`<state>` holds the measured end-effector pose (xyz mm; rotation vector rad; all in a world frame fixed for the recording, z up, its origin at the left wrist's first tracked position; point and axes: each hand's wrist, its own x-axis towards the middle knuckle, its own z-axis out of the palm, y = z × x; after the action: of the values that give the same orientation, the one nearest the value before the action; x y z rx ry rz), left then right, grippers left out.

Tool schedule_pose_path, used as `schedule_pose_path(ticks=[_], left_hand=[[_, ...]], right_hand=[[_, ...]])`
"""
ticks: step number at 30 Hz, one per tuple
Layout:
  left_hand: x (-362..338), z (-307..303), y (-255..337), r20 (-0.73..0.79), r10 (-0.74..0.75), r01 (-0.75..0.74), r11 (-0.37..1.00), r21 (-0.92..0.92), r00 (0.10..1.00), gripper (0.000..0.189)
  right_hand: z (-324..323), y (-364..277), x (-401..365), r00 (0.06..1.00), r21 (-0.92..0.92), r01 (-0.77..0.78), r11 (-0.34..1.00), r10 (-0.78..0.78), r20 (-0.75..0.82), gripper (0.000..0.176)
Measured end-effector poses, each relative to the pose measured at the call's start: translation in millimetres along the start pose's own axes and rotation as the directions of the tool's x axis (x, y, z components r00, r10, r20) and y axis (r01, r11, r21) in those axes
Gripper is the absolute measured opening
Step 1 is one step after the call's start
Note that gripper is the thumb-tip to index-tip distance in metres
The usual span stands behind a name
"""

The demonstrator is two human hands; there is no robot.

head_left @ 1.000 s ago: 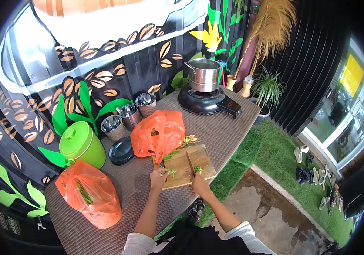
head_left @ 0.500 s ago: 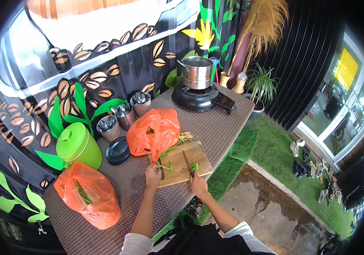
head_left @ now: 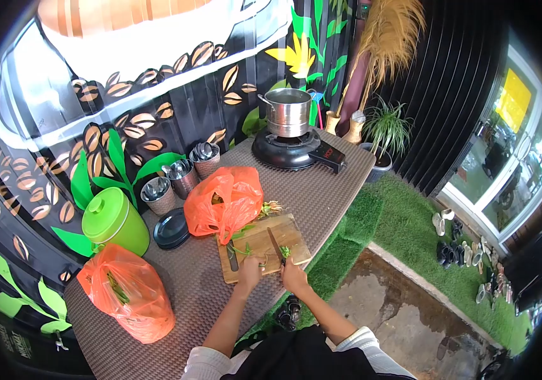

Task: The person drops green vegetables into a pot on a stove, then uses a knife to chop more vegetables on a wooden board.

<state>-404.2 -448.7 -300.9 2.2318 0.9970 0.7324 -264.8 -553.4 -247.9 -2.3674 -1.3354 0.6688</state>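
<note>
My right hand [head_left: 294, 276] is closed around the handle of a knife [head_left: 274, 241], its blade pointing away over the wooden cutting board [head_left: 264, 240]. Cut greens [head_left: 285, 251] lie against the blade just ahead of my fingers. At the board's near edge, my left hand [head_left: 250, 272] is closed with its fingers curled in; what it holds, if anything, is too small to make out. A few green stems [head_left: 245, 249] rest on the board beyond that hand. An orange plastic bag [head_left: 223, 202] stands at the board's far left, with more stems [head_left: 271, 208] beside it.
Another orange bag [head_left: 128, 294] stands at the left, below a green lidded container [head_left: 114, 221]. Dark plates [head_left: 171, 228] and several cutlery cups [head_left: 181, 177] line the wall side. A metal pot [head_left: 287, 113] sits on a black stove [head_left: 287, 151] at the table's far end.
My left hand has moved right and nearer me, from the board's left end to its near edge, close to my right hand. The right hand keeps the knife in nearly the same place.
</note>
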Motion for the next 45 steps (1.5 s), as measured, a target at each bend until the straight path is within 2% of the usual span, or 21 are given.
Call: schedule_pose_path(ticks=[2, 5, 7, 10, 12, 14, 16, 20, 22, 24, 26, 28, 29, 32, 34, 39, 41, 45], left_hand=[[1, -6, 7, 0.008, 0.036, -0.036, 0.999, 0.030, 0.999, 0.024], [2, -21, 31, 0.068, -0.008, 0.007, 1.000, 0.024, 0.998, 0.022], [-2, -14, 32, -0.089, -0.031, 0.028, 0.999, -0.027, 0.996, 0.021], [2, 3, 22, -0.141, -0.006, -0.011, 0.993, -0.116, 0.990, 0.019], [5, 9, 19, -0.106, -0.036, 0.022, 0.991, -0.133, 0.994, 0.019], [4, 11, 19, -0.068, -0.072, 0.061, 0.987, -0.149, 0.995, 0.019], [7, 7, 19, -0.057, 0.093, -0.101, 0.982, -0.158, 0.994, 0.018], [2, 5, 24, -0.051, 0.116, -0.123, 0.978, -0.166, 0.992, 0.018], [3, 8, 21, -0.117, 0.111, -0.132, 0.972, -0.196, 0.987, 0.017], [3, 9, 18, -0.118, 0.099, -0.121, 0.973, -0.198, 0.988, 0.016], [2, 11, 17, -0.119, 0.083, -0.107, 0.973, -0.205, 0.989, 0.016], [3, 10, 18, -0.144, 0.124, -0.154, 0.963, -0.223, 0.982, 0.014], [3, 10, 18, -0.144, 0.123, -0.153, 0.963, -0.222, 0.982, 0.014], [2, 11, 18, -0.137, 0.088, -0.113, 0.975, -0.193, 0.987, 0.014], [2, 11, 17, -0.139, 0.062, -0.096, 0.963, -0.253, 0.988, 0.014], [1, 14, 14, -0.143, 0.047, -0.081, 0.967, -0.243, 0.989, 0.013], [1, 14, 14, -0.149, 0.036, -0.070, 0.970, -0.232, 0.988, 0.013], [0, 10, 14, -0.144, 0.039, -0.074, 0.966, -0.247, 0.989, 0.012]], right_hand=[[1, -2, 0, 1.000, -0.006, 0.007, 1.000, -0.007, 0.003, 0.034], [-4, -5, 1, 1.000, -0.022, 0.022, 1.000, -0.022, 0.016, 0.034], [1, -1, 3, 0.999, -0.029, 0.021, 0.999, -0.020, 0.032, 0.034], [-1, 1, 9, 0.999, -0.042, 0.033, 0.999, -0.033, -0.002, 0.034], [-6, 0, 11, 0.999, -0.026, 0.019, 0.999, -0.018, 0.046, 0.033], [-12, 1, 12, 0.999, -0.017, 0.044, 0.999, -0.044, 0.030, 0.032], [-16, 3, 16, 0.997, -0.007, 0.075, 0.997, -0.075, 0.010, 0.030], [-13, 3, 9, 0.997, -0.035, 0.071, 0.997, -0.070, 0.026, 0.031], [-8, -1, 1, 0.998, -0.043, 0.068, 0.997, -0.067, 0.018, 0.031], [2, -9, -11, 0.999, -0.044, -0.009, 0.999, 0.007, -0.037, 0.032], [8, -17, -12, 0.997, -0.085, -0.015, 0.996, 0.009, -0.075, 0.033], [15, -18, 0, 0.996, -0.100, -0.049, 0.994, 0.041, -0.084, 0.031], [17, -16, 5, 0.989, -0.036, -0.014, 0.999, 0.009, -0.147, 0.028], [12, -11, 16, 0.993, -0.051, 0.054, 0.997, -0.059, -0.102, 0.028], [8, -7, 12, 0.995, -0.061, 0.043, 0.997, -0.048, -0.092, 0.028], [16, -15, -5, 0.996, -0.122, -0.025, 0.992, 0.014, -0.090, 0.027], [22, -13, 3, 0.987, -0.131, 0.048, 0.990, -0.068, -0.149, 0.026], [11, -5, 21, 0.990, -0.101, 0.095, 0.990, -0.104, -0.095, 0.026]])
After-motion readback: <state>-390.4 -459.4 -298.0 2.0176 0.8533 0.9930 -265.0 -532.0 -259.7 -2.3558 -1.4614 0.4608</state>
